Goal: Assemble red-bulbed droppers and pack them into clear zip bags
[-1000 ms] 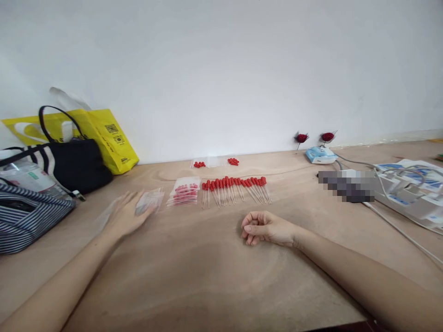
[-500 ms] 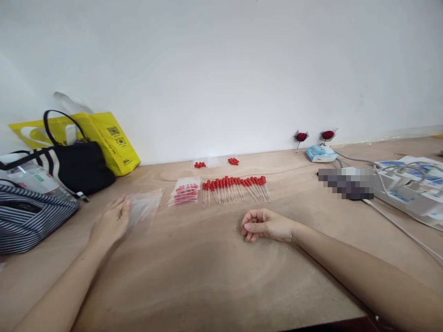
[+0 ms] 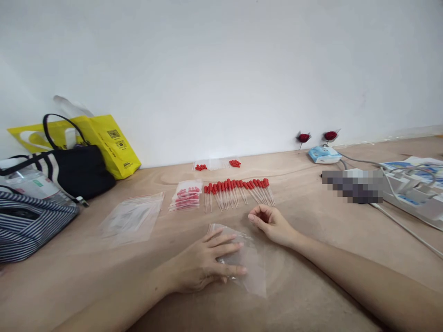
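My left hand [image 3: 204, 260] has its fingers spread over a clear plastic zip bag [image 3: 251, 269] on the near part of the table; the thumb's contact is mostly hidden. To the right, my right hand [image 3: 272, 223] rests with fingers curled toward the thumb, and nothing shows in it. Beyond it lies a row of slim clear droppers with red bulbs [image 3: 238, 186]. Left of the row is a pile of zip bags with red pieces inside [image 3: 186, 196]. Farther left lie flat clear zip bags [image 3: 133, 216].
Two small groups of red bulbs [image 3: 235, 163] lie on clear plastic near the wall. A yellow bag [image 3: 117, 154], a black bag [image 3: 86, 170] and a striped bag [image 3: 38, 230] stand left. At right are a tissue pack [image 3: 324, 155], dark red flowers [image 3: 303, 138] and a power strip [image 3: 415, 191] with cables.
My left hand has come from the flat bags at the left to the middle, bringing one clear zip bag. My right hand stays nearly in place, fingers still curled.
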Tool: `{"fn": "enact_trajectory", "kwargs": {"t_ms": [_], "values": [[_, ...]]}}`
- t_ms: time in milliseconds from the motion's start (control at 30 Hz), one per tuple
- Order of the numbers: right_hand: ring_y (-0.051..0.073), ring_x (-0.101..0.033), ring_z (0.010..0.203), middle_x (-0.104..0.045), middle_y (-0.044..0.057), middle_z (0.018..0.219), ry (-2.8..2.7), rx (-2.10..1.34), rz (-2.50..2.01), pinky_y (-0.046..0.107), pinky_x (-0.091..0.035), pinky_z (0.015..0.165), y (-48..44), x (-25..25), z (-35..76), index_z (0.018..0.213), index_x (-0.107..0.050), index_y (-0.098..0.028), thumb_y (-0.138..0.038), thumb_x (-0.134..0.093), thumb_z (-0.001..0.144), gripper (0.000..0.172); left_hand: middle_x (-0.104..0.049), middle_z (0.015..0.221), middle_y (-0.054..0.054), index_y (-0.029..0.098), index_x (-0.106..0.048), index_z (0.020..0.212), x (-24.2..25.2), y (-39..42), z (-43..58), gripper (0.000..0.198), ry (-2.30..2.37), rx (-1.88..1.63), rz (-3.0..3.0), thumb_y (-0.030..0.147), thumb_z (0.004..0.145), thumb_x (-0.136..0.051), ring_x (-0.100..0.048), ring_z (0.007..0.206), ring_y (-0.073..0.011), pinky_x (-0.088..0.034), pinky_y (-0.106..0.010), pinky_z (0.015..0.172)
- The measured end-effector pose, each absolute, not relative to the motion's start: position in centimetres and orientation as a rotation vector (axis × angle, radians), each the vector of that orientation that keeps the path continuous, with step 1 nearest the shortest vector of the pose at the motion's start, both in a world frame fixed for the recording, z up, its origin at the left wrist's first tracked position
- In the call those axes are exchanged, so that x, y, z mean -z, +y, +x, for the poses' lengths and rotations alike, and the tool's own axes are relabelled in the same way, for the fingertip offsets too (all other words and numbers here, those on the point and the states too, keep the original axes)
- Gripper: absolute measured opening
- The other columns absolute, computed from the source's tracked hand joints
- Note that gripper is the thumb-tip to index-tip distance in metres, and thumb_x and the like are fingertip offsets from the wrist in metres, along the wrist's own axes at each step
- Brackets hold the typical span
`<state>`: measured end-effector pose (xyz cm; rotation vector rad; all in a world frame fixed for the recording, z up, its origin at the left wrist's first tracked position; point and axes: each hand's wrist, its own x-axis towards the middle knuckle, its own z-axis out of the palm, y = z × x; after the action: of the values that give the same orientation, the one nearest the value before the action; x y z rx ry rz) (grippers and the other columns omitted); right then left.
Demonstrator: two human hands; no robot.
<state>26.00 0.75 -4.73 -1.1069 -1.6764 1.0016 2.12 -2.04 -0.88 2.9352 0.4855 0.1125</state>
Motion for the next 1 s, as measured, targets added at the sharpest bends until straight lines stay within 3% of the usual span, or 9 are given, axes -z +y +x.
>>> {"fn": "enact_trajectory", "kwargs": {"t_ms": [100,200,300,400,567,700,833,900,1000], "values": [[0.012,-0.047,0.062,-0.053,0.002,0.068,-1.93,-0.732,-1.103,0.025,-0.037,0.057,1.0,4.2,26.5,0.071,-0.06,-0.017,-0.041,-0.052,0.079,0.027,-0.036,0.137,0.002,0.045,-0.04,0.122,0.1,-1.4,1.9,0.04,0.495,-0.119,2.928,0.034,0.085,-0.048,-0.029,0.127,-0.0239,-0.017,-0.049,0.104],[0.015,-0.05,0.068,-0.057,0.004,0.07,-2.11,-0.686,-1.058,0.026,-0.038,0.061,0.9,3.8,26.8,0.077,-0.063,-0.017,-0.039,-0.055,0.077,0.023,-0.038,0.134,-0.006,0.031,-0.033,0.132,0.0,-1.1,1.0,0.052,0.734,-0.316,2.861,0.039,0.083,-0.048,-0.034,0.122,-0.0258,-0.028,-0.046,0.1],[0.016,-0.051,0.071,-0.058,0.005,0.074,-2.233,-0.57,-1.063,0.028,-0.038,0.065,0.5,3.6,26.7,0.086,-0.065,-0.018,-0.036,-0.057,0.076,0.022,-0.052,0.116,-0.01,0.022,-0.047,0.122,0.6,-1.7,1.0,0.038,1.032,-0.511,2.809,0.033,0.086,-0.041,-0.049,0.103,-0.0226,-0.042,-0.039,0.087],[0.019,-0.051,0.078,-0.06,0.007,0.079,-2.376,-0.377,-1.06,0.033,-0.035,0.071,-0.3,3.2,26.4,0.085,-0.067,-0.02,-0.036,-0.054,0.078,0.021,-0.058,0.105,-0.009,0.021,-0.059,0.107,1.5,-2.7,1.7,0.032,1.218,-0.487,2.853,0.036,0.085,-0.042,-0.053,0.089,-0.022,-0.046,-0.038,0.078],[0.025,-0.045,0.104,-0.057,0.01,0.111,-2.607,-0.274,-0.735,0.042,-0.026,0.088,-1.9,2.1,25.7,0.094,-0.065,-0.02,-0.043,-0.051,0.08,0.03,-0.058,0.114,-0.015,0.013,-0.057,0.113,2.2,-4.1,3.1,0.045,1.445,-0.273,2.908,0.042,0.086,-0.036,-0.052,0.102,-0.0315,-0.042,-0.048,0.083],[0.019,-0.051,0.1,-0.063,0.005,0.103,-2.648,-0.588,-0.476,0.04,-0.019,0.098,-2.7,1.7,25.2,0.098,-0.063,-0.023,-0.041,-0.05,0.081,0.028,-0.042,0.131,-0.016,0.012,-0.041,0.128,1.7,-3.8,3.6,0.056,1.392,-0.17,2.797,0.048,0.085,-0.035,-0.037,0.121,-0.0311,-0.031,-0.049,0.096],[0.015,-0.059,0.078,-0.066,0.004,0.084,-2.406,-0.863,-0.561,0.028,-0.04,0.077,-2.0,2.2,25.4,0.091,-0.066,-0.021,-0.036,-0.044,0.085,0.027,-0.027,0.141,-0.003,0.026,-0.029,0.134,0.1,-1.8,3.0,0.048,0.853,-0.001,2.773,0.032,0.087,-0.038,-0.021,0.13,-0.0241,-0.017,-0.05,0.105],[0.015,-0.057,0.071,-0.065,0.005,0.077,-2.218,-0.764,-0.806,0.027,-0.042,0.066,-1.2,2.8,25.7,0.085,-0.066,-0.02,-0.033,-0.046,0.084,0.025,-0.031,0.14,0.003,0.033,-0.039,0.127,-0.4,-0.8,2.7,0.044,0.719,-0.007,2.763,0.018,0.086,-0.036,-0.021,0.13,-0.021,-0.015,-0.049,0.106],[0.015,-0.055,0.066,-0.064,0.005,0.071,-2.028,-0.584,-1.063,0.028,-0.041,0.061,0.3,3.8,26.2,0.077,-0.066,-0.02,-0.029,-0.049,0.081,0.02,-0.044,0.132,0.001,0.03,-0.056,0.112,0.0,-0.6,2.7,0.042,0.943,-0.287,2.703,0.011,0.085,-0.032,-0.032,0.126,-0.0192,-0.026,-0.045,0.103]]}}
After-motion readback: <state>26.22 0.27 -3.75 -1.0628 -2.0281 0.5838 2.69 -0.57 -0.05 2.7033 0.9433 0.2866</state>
